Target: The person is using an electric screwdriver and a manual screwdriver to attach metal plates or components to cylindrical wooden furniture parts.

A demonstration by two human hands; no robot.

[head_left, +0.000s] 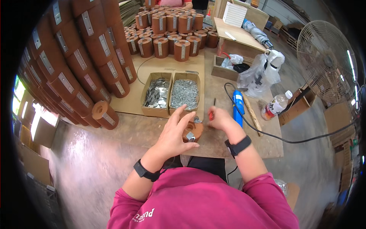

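A brown cylinder (192,129) with a central hole stands at the table's near edge. A bent metal strip (190,136) lies over its near rim, and another metal piece (197,120) shows at its far side. My left hand (172,131) curves around the cylinder's left side, fingers spread at the far side and thumb across the near side. Just right of it, my right hand (223,121) is closed around the red handle of a screwdriver (211,115), whose dark shaft points away from me. Beyond my hands sit a box of flat metal plates (156,93) and a box of screws (185,95).
Tall stacks of brown cylinders (76,57) lean at the left; more cylinders (160,47) crowd the far table. To the right lie a blue power tool (238,107) with a black cable, a wooden stick (251,114), a bottle (274,107) and a fan (326,61).
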